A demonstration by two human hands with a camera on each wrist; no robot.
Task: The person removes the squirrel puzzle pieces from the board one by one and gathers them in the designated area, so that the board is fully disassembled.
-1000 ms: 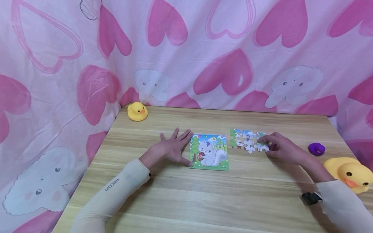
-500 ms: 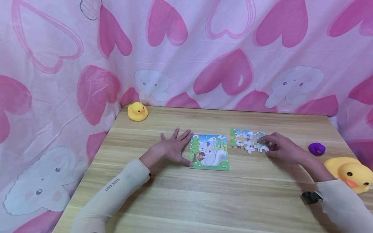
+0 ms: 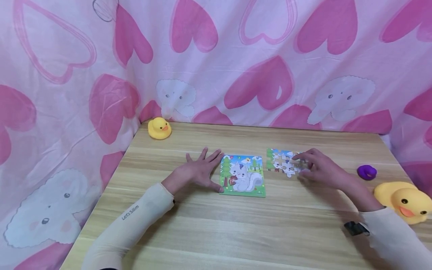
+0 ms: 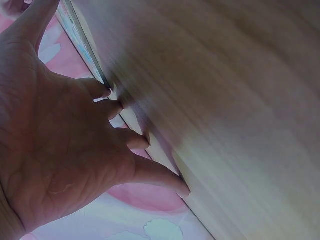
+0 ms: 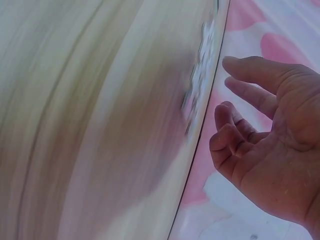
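A picture card (image 3: pixel 242 176) with a grey squirrel on it lies flat on the table. My left hand (image 3: pixel 200 170) rests at its left side, fingers spread, with thumb and fingertip at the card's edge. To the right is a jigsaw puzzle (image 3: pixel 287 169) of several joined pieces with a matching picture. My right hand (image 3: pixel 322 168) hovers over the puzzle's right part and hides some of it. In the right wrist view, the right hand (image 5: pixel 275 120) holds nothing; thumb and forefinger stand apart and the other fingers curl loosely. The puzzle (image 5: pixel 200 75) appears there as a thin slanted strip.
A yellow rubber duck (image 3: pixel 159 128) sits at the table's back left corner. On the right are a small purple toy (image 3: pixel 367 172) and a larger yellow duck (image 3: pixel 405 202) close to the right forearm. A pink heart-patterned curtain (image 3: pixel 202 67) hangs behind the wooden table (image 3: pixel 219 232).
My right hand has lifted off the puzzle's right edge and shifted slightly left over it, its fingers parting. The left hand and the card have stayed put.
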